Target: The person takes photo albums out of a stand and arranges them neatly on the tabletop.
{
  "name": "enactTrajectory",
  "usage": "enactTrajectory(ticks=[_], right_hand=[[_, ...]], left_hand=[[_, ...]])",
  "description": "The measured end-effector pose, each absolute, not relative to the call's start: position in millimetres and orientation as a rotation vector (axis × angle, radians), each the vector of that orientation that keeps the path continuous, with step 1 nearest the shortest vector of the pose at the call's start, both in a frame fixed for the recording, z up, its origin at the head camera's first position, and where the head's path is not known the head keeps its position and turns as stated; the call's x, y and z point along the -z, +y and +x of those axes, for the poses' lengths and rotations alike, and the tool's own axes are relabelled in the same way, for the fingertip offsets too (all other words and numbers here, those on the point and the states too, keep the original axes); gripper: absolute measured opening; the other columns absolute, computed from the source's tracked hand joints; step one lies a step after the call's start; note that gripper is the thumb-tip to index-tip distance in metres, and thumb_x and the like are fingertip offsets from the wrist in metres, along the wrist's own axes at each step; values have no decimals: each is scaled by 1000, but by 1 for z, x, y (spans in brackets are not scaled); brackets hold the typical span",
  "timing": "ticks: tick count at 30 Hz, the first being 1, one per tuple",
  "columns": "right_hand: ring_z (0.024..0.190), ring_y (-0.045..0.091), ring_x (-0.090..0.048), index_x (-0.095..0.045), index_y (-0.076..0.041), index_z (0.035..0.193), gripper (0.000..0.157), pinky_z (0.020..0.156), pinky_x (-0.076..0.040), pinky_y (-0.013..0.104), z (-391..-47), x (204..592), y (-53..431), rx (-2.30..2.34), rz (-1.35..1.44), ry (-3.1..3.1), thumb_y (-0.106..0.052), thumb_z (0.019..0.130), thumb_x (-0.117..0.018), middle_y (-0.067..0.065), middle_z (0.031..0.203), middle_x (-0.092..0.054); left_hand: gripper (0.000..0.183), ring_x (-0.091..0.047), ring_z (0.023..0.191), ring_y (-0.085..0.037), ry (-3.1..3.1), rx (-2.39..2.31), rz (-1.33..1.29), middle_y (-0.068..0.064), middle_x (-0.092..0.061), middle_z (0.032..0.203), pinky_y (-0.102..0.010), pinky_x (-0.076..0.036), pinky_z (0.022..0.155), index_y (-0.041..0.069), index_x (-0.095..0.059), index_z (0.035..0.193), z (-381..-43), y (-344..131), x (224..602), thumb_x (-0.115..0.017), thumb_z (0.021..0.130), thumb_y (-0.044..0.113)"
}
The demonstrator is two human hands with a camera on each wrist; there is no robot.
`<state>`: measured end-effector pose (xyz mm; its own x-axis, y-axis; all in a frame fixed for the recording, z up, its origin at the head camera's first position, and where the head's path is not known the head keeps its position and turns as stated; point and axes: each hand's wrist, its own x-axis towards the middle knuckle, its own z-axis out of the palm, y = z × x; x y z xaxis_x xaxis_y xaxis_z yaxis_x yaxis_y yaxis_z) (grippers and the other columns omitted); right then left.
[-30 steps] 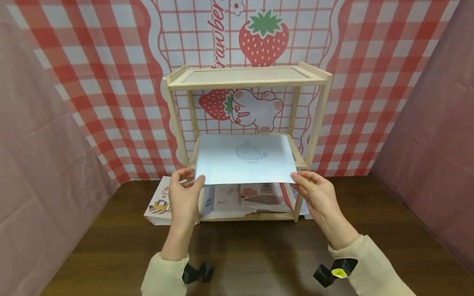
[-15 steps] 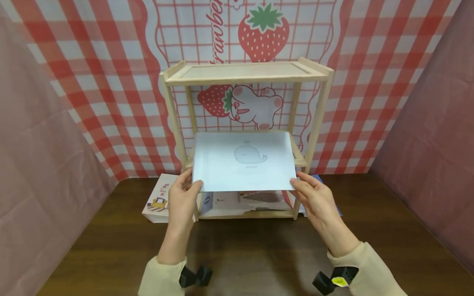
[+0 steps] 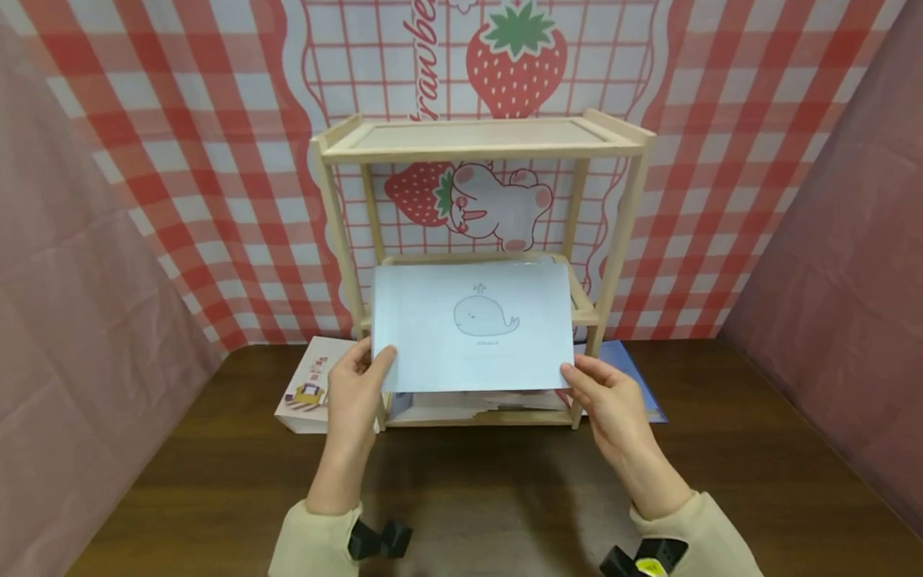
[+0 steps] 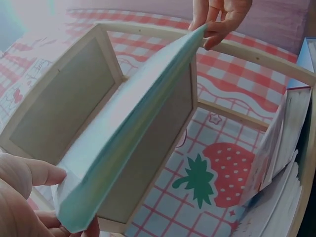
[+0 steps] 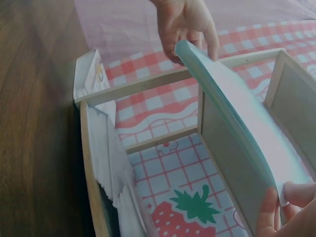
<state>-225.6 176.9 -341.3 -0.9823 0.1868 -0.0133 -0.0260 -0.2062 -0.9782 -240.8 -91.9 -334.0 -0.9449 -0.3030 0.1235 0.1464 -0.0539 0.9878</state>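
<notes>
A thin white booklet (image 3: 473,361) with a whale drawing hangs in front of the shelf's middle level in the head view, its page tilted up to face me. My left hand (image 3: 356,397) pinches its left edge, thumb on the page and fingers behind. The right hand (image 3: 611,405) grips the lower right corner the same way. From the left wrist, the booklet's teal edge (image 4: 133,133) runs slantwise between both hands, over the shelf's panels. The right wrist view shows thumb and fingers (image 5: 296,195) closing on the near corner.
A light wooden rack (image 3: 483,152) stands against a strawberry-print backdrop (image 3: 216,200). Papers and books (image 3: 497,403) lie on its lowest level. Beside it are a white picture book (image 3: 310,393) at left and a blue book (image 3: 629,377) at right, on the dark wooden table (image 3: 469,497).
Both hands have drawn the booklet slightly down and toward me, tipping its page further upright. More of the blue book at right has come into view.
</notes>
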Motion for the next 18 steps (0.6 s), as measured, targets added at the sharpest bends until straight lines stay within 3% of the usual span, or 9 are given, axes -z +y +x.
enactTrajectory(ticks=[2,5,18], right_hand=[[71,3,-61,-59,-6,97,12,76,-51,21,-227,344,175,-2338,-171,-1853,-4,85,-60,-10,76,-64],[70,3,-60,-56,-6,94,11,73,-51,21,-229,348,174,-2351,-164,-1847,-2,85,-59,-9,75,-63],[72,4,-59,-49,1,100,16,76,-51,21,-235,370,168,-2363,-169,-1904,2,86,-56,-8,76,-59]], left_hand=[[36,-54,86,-13,-1934,2067,173,-14,-57,101,-19,-49,69,1,-55,120,-242,-92,334,-59,87,13],[36,-53,88,-14,-1940,2068,182,-14,-56,101,-20,-49,71,1,-55,121,-244,-93,335,-58,87,13],[35,-54,92,-18,-1958,2038,159,-18,-57,108,-29,-45,79,-2,-54,118,-250,-94,340,-59,86,12]])
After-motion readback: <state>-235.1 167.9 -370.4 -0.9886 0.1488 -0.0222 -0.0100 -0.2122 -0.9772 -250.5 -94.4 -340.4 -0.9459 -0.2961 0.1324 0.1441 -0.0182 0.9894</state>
